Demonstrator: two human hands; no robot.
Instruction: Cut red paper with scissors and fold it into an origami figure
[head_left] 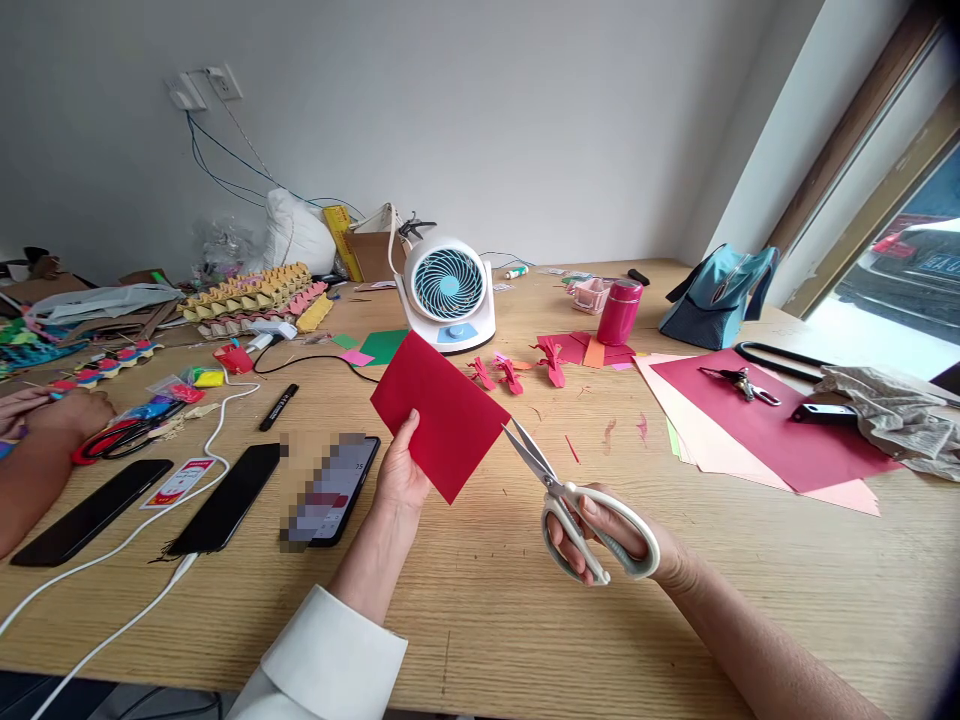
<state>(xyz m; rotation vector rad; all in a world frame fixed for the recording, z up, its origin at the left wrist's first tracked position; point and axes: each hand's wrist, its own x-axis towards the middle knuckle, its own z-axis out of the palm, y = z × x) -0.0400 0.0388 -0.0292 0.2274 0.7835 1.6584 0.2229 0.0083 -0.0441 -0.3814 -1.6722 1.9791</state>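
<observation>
Red paper [454, 410] hides most of the left hand [403, 473]'s fingers.

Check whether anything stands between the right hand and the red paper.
Only the scissors in the right hand: their parted blades point at the right corner of the red paper, which the left hand holds. Nothing else visible stands in the way.

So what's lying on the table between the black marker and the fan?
In the head view, a black cable runs between the marker and the fan, with pink paper and green paper nearer the fan.
</observation>
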